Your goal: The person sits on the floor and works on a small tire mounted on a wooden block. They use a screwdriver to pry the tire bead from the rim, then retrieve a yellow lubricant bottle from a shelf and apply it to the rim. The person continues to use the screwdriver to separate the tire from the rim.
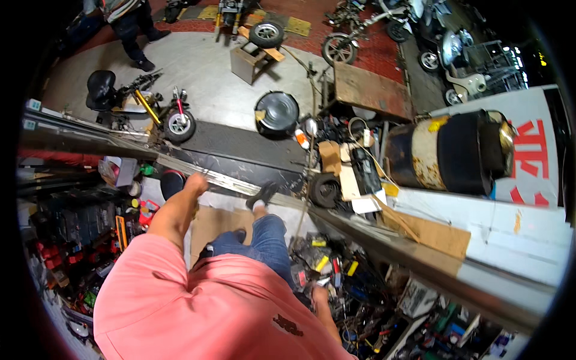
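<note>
Left hand: our left hand [196, 182], centre left of the frame, looks closed; we cannot tell on what.
Right hand: our right hand [319, 295], lower centre, hangs blurred beside the tool pile [336, 270]; grip unclear.
Foot: black shoe [262, 194] beside the metal rail [240, 186].

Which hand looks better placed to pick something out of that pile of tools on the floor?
Probably the right hand: it hangs just above the tool pile. The left hand is far off, up by the metal rail.
</note>
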`<state>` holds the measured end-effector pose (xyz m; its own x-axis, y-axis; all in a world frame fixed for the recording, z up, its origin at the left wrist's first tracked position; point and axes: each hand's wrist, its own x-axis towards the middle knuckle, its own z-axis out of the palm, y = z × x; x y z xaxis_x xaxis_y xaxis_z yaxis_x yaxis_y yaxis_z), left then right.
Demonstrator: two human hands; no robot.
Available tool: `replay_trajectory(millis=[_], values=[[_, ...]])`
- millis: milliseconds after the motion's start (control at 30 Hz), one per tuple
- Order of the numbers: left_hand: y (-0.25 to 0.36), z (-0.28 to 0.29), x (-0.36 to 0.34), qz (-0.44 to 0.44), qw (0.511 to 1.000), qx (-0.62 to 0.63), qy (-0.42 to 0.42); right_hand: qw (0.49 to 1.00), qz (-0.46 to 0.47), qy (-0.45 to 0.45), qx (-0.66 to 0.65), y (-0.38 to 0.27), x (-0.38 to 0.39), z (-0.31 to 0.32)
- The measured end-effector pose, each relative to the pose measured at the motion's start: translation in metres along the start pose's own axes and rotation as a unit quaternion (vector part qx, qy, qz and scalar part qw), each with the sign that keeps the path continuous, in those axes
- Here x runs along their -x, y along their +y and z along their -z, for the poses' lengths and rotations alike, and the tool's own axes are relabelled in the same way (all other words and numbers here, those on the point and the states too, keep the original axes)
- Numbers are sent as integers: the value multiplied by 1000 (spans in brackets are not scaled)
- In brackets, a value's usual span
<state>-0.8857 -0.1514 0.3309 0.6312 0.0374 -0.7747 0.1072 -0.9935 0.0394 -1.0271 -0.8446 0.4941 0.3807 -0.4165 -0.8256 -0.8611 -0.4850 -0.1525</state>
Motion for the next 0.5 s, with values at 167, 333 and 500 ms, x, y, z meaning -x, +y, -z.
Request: replay_trajectory(millis=[167, 333, 500], values=[[-129, -64, 98, 366, 876, 275, 149, 939, 200, -41, 275, 22, -108, -62], [-139, -119, 142, 374, 884, 279, 33, 709, 487, -6, 511, -168, -216, 11], [-159, 100, -29, 402, 427, 771, 248, 916, 377, -139, 2, -668, -171, -33]])
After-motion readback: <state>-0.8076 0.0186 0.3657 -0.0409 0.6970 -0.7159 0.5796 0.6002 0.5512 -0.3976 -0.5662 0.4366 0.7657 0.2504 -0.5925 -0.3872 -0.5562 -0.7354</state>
